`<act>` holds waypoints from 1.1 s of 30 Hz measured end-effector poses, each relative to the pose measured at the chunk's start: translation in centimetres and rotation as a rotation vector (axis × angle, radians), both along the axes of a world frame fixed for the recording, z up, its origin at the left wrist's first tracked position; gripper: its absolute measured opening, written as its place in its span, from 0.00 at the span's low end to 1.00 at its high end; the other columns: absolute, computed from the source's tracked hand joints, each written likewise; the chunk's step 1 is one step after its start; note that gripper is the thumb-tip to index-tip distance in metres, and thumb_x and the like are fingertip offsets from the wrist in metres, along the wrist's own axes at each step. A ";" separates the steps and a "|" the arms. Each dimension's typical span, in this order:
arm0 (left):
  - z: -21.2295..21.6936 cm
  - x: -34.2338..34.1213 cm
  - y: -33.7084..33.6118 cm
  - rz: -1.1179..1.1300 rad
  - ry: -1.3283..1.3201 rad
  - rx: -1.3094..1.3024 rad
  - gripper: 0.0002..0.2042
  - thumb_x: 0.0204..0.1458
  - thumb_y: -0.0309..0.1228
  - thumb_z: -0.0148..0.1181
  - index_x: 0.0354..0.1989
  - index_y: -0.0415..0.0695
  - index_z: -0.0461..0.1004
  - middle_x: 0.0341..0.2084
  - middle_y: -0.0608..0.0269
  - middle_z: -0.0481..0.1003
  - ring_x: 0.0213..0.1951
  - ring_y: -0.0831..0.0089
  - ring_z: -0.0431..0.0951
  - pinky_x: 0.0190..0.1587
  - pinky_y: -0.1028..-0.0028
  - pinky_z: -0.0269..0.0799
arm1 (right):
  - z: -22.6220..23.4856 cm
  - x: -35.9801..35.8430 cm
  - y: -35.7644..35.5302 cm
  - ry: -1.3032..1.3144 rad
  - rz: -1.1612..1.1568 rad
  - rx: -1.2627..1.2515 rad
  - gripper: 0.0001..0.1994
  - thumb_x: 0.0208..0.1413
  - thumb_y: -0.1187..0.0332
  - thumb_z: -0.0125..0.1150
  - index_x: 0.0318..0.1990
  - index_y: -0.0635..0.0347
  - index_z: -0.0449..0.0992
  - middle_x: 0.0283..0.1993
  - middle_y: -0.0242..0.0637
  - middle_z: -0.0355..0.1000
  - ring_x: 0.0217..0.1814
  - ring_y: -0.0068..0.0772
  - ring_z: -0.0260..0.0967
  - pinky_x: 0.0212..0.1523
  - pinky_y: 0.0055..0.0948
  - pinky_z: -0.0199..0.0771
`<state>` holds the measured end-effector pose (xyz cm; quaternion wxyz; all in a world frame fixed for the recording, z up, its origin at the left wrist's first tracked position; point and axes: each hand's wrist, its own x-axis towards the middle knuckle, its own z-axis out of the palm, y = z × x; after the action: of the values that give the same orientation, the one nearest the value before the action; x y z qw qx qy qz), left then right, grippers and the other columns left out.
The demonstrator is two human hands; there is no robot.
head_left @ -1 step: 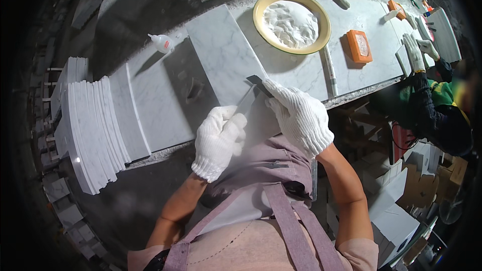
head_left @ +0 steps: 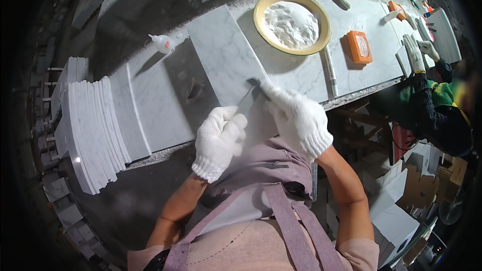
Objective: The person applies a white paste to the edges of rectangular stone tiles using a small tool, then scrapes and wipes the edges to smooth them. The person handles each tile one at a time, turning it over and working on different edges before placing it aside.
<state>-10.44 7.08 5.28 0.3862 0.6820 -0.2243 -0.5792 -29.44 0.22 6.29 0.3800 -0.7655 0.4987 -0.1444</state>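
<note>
Nothing moved | both gloved hands [head_left: 219,140] [head_left: 296,118] still grip scraper [head_left: 249,98] on marble slab [head_left: 226,65] — bowl [head_left: 291,22] beyond

Bench [head_left: 351,95] w/ marble slabs [head_left: 223,60], bowl [head_left: 292,22]

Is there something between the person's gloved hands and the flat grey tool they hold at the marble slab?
Nothing visible. The left hand and right hand both touch the flat grey tool directly, its tip resting on the marble slab. The yellow bowl and glue bottle lie apart from it.
</note>
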 end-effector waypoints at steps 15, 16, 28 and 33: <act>0.0 0.0 0.2 -0.020 -0.039 0.000 0.16 0.64 0.36 0.66 0.50 0.36 0.78 0.28 0.66 0.79 0.23 0.82 0.75 0.25 0.76 0.72 | -0.1 -0.2 -0.1 -0.081 -0.081 -0.080 0.28 0.61 0.71 0.62 0.68 0.35 0.76 0.42 0.43 0.82 0.36 0.47 0.81 0.35 0.39 0.82; -0.1 0.0 0.2 -0.056 -0.164 -0.092 0.16 0.64 0.36 0.66 0.50 0.36 0.78 0.28 0.65 0.80 0.24 0.82 0.75 0.26 0.75 0.73 | -0.1 -0.2 0.1 -0.005 0.060 0.024 0.25 0.62 0.72 0.61 0.67 0.39 0.77 0.41 0.43 0.82 0.36 0.46 0.81 0.35 0.39 0.81; -0.5 0.0 0.3 -0.121 -0.378 -0.119 0.17 0.62 0.38 0.67 0.50 0.36 0.79 0.30 0.64 0.82 0.29 0.79 0.79 0.33 0.74 0.77 | -1.0 -0.6 1.2 -0.046 0.024 0.015 0.28 0.60 0.74 0.60 0.68 0.39 0.76 0.42 0.41 0.83 0.35 0.46 0.82 0.36 0.39 0.82; -0.1 -0.1 0.1 -0.133 -0.434 -0.252 0.15 0.63 0.36 0.66 0.49 0.36 0.78 0.28 0.64 0.79 0.25 0.80 0.76 0.25 0.76 0.74 | -0.7 -0.2 1.0 0.102 0.217 -0.058 0.24 0.63 0.73 0.59 0.67 0.47 0.77 0.42 0.45 0.81 0.35 0.51 0.80 0.36 0.44 0.81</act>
<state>-10.55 7.15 5.16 0.3722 0.7204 -0.4166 -0.4110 -29.60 1.23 5.58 0.3454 -0.8319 0.4273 -0.0778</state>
